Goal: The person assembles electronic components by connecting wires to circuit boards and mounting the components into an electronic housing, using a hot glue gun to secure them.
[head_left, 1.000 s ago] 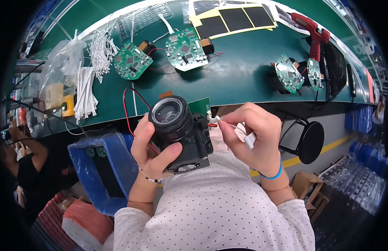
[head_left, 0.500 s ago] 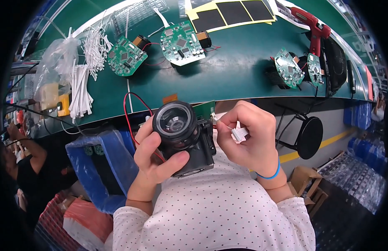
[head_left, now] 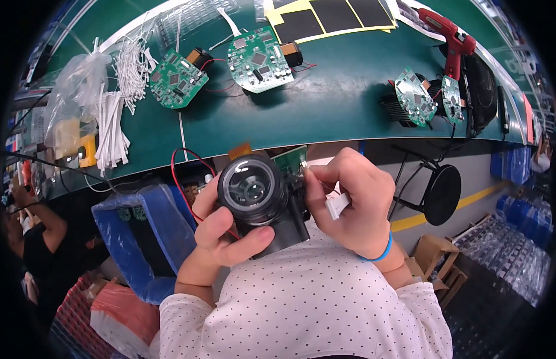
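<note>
My left hand is wrapped round a black lens assembly, its round glass tilted up toward me, held in front of my body just off the bench edge. A small green circuit board and an orange ribbon stick out behind the lens. Red and black wires loop out on its left side. My right hand pinches at a small white connector at the board's edge. A white cable end pokes out between its fingers.
Green circuit boards with dark parts lie on the green bench. White cables and a plastic bag sit at left. A red glue gun stands at right, a black stool below. Blue bin at lower left.
The lens assembly has dropped slightly toward me, with the orange ribbon showing more. My right hand has shifted a little left and down, and the cable end in it has turned.
</note>
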The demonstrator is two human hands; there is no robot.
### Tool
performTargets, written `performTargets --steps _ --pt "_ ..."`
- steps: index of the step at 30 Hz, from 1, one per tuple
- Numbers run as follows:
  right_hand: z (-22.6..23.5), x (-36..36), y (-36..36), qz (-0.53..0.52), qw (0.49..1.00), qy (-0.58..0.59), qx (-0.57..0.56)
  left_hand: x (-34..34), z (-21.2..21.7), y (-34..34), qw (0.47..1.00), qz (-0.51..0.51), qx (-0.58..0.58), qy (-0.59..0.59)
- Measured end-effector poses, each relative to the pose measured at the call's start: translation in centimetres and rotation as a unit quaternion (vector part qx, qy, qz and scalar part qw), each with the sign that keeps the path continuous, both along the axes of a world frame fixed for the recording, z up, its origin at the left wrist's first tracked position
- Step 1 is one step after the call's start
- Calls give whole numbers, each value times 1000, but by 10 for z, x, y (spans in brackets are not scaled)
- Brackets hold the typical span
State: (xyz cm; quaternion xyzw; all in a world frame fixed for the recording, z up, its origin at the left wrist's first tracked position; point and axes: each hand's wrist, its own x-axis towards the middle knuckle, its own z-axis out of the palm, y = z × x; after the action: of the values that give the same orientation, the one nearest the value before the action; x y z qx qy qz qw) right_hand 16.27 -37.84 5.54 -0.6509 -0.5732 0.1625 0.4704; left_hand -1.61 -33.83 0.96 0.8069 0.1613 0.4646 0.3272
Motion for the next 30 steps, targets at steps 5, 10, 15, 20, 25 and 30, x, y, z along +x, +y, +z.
performTargets --steps 5,10,15,20,25,30 --pt "-5 4 -6 52 996 -44 65 -1 -3 2 998 -9 57 6" --pt "-13 3 -6 26 991 -30 129 -4 -5 6 993 -17 117 14" --pt "-11 1 -7 8 996 -3 94 -5 -5 6 995 -30 98 6" --pt "-10 5 -6 23 999 39 7 -4 -6 7 996 -48 75 -5" --pt "-4 11 0 31 999 30 -26 -4 -5 8 996 -66 53 -18" --pt "-6 18 7 81 989 122 -30 -4 -5 7 995 -86 30 -31"
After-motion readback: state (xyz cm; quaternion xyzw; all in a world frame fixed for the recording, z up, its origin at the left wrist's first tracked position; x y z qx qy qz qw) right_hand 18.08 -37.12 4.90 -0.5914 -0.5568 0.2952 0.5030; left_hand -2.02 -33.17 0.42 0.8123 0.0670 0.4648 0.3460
